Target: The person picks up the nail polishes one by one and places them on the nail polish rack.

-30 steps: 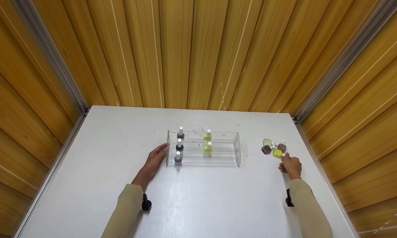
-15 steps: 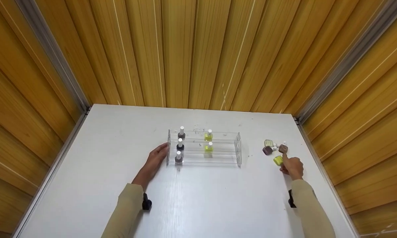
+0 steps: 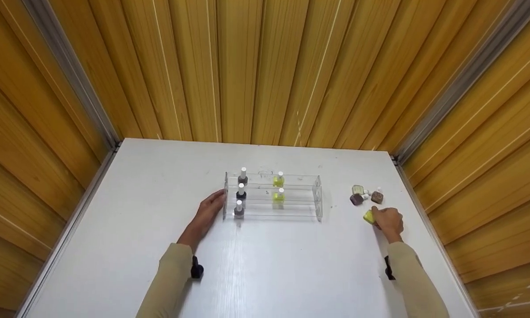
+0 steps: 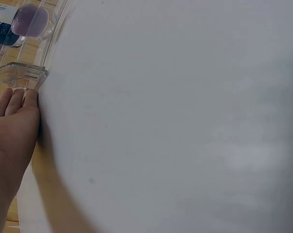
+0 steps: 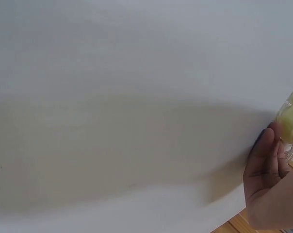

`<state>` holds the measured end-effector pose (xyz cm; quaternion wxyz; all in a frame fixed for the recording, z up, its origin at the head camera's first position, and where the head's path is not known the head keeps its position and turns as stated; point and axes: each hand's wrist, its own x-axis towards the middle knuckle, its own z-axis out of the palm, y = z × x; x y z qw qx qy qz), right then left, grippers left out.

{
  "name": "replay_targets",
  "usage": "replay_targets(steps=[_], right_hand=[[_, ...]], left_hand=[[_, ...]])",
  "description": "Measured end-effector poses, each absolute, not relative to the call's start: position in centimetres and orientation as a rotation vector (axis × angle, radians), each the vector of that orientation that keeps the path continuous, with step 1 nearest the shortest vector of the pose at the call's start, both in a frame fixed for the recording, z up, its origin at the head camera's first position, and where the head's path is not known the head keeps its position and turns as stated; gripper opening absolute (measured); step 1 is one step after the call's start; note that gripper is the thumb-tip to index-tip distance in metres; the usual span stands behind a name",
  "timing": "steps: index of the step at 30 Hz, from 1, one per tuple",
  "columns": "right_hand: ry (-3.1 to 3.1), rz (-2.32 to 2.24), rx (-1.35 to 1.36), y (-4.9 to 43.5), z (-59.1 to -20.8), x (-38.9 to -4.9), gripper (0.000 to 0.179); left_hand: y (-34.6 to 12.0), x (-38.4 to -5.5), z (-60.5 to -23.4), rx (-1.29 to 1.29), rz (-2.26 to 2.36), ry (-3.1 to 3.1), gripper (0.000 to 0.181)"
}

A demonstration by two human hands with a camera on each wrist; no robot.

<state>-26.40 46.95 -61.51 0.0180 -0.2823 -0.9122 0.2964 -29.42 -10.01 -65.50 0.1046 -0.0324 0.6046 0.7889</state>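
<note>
A clear acrylic display rack with three tiers stands mid-table. My left hand rests against its left end panel; in the left wrist view the fingers reach out straight to the panel's edge. Three dark nail polish bottles with white caps, such as the front one, stand in a column at the rack's left. Two yellow bottles occupy the middle and back tiers. To the right, my right hand pinches another yellow nail polish bottle, its cap hidden behind the fingers.
Beyond the right hand lie several bottles: a pale green one, a dark purple one and a brown one. The white table ends at wood-patterned walls at the back and sides.
My right hand has drawn the yellow bottle toward the person, away from the other loose bottles, and has shifted its grip on it. The left hand stays at the rack.
</note>
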Motion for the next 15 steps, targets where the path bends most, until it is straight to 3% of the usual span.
replay_targets(steps=[8,15], right_hand=[[-2.773,0.992,-0.943,46.5,-60.7,-25.8,0.060],[-2.692,1.090,-0.855,46.6,-60.0,-25.4,0.051]], left_hand=[[-10.2,-29.4,-65.6,-0.064,2.336,1.765,0.051],[-10.2,-29.6,-65.5,-0.116,2.279,1.777,0.054]])
